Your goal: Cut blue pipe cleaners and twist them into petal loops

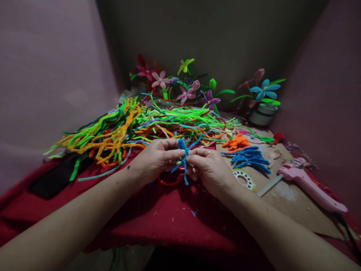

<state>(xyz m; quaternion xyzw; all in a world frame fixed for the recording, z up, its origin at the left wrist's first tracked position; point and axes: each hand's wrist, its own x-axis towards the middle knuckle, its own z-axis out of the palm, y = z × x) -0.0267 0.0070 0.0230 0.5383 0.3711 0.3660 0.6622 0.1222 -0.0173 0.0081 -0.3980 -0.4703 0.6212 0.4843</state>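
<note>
From where I stand, a dark flat object (50, 180) lies at the left of the frame, partly under the heap of fuzzy stems (180, 116) that spreads across the middle. Its loose ends come close behind the fingers, so I'd work a little clear of them to avoid a snag.

Just left of centre, the left hand (159, 158) pinches the blue fuzzy piece (183, 150) between thumb and fingertips. I'd have this hand act as the clamp, gripping right beside the crossing so it doesn't slip. The piece itself is at the centre of the frame, strands dangling below it in front of a red handle (169, 182) on the counter (169, 222). Light pressure seems wise; squeezing hard would likely flatten the pile.

The right hand (210, 165) closes on the piece's other side, suited to the finer bending, in small, even turns.

Right of centre sit orange stems (237, 142), a white ring (248, 181) and more blue stems (252, 159). Farther right, a pink glue gun (313, 184) rests on cardboard (296, 212); the right forearm passes near it and should take care.
</note>
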